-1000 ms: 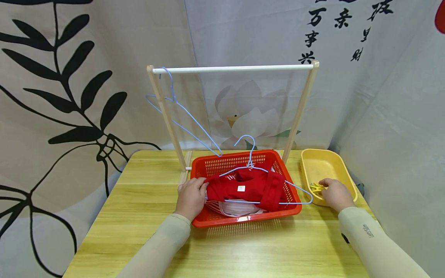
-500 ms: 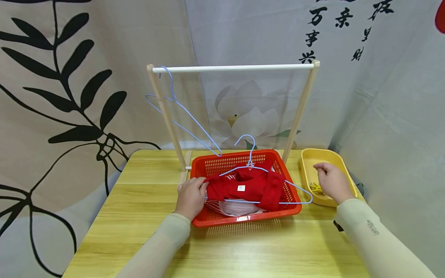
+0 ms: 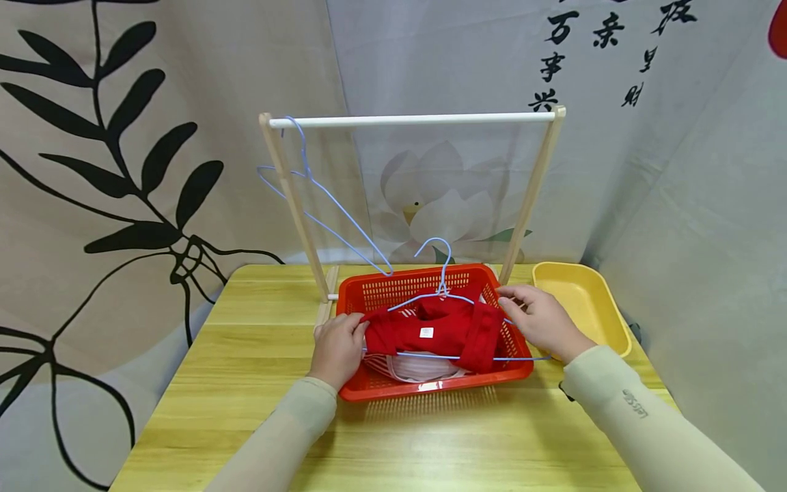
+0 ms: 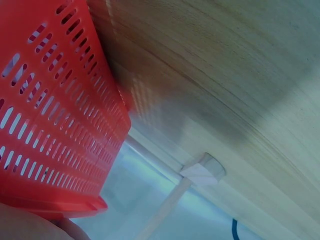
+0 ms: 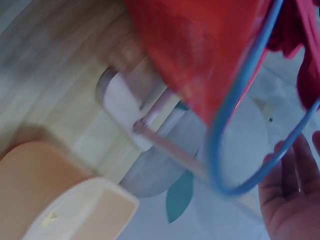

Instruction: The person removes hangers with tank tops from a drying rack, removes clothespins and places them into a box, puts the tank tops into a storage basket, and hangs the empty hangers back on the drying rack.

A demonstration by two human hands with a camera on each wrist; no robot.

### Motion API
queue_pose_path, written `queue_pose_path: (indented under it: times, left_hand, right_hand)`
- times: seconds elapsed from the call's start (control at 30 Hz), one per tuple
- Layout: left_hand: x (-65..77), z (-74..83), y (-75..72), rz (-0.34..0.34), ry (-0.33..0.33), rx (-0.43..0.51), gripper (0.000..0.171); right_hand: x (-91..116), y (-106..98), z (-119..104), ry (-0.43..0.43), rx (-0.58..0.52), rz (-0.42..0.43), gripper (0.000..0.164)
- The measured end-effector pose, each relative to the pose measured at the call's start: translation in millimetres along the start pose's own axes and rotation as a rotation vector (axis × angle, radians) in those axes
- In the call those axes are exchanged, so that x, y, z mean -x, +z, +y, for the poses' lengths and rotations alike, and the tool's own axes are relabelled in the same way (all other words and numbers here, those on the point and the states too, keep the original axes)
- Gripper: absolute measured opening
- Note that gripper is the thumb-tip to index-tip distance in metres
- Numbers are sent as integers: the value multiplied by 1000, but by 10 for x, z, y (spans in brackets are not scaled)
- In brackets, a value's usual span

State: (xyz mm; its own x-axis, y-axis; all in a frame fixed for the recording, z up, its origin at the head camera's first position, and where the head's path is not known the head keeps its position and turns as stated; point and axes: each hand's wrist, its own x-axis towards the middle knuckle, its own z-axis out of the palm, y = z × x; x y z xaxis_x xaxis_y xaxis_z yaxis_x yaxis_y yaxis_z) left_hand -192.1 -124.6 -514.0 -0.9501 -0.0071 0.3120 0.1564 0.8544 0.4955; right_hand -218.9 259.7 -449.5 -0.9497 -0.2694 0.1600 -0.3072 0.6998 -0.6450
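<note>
A red top (image 3: 399, 336) with a white label lies over the red plastic basket (image 3: 430, 387), a light-blue hanger (image 3: 444, 273) running through it. At the basket's left rim my left hand (image 3: 339, 350) pinches the top's left end by the hanger. My right hand (image 3: 544, 321) is at the hanger's right arm, near the top's right edge. In the right wrist view its fingers (image 5: 292, 175) look fairly straight behind the blue wire; the thumb's grip is out of sight, so anything small between the fingertips is hidden. White striped cloth (image 3: 424, 369) sits underneath.
A wooden rack with a white rail (image 3: 406, 121) stands behind the basket. Another blue hanger (image 3: 344, 205) hangs at its left end. The yellow tray (image 3: 605, 307) stands at the right; a small yellow piece (image 5: 50, 218) shows in it.
My right hand has lifted out of the yellow tray, where yellow clips lay, and moved left to the hanger's right arm. The left hand, top and basket have stayed put.
</note>
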Motion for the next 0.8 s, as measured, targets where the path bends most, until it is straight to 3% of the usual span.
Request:
queue_pose_path:
  times: [0.27, 0.7, 0.8]
  left_hand:
    - [-2, -7, 4, 0, 0, 0, 18]
    - [-16, -7, 7, 11, 8, 27, 17]
    - [-9, -21, -30, -13, -2, 60, 20]
  right_hand:
    - [-55, 199, -146, -91, 14, -78, 35]
    - [-100, 285, -205, -111, 33, 8, 28]
    - [-119, 297, -221, -131, 27, 24, 28]
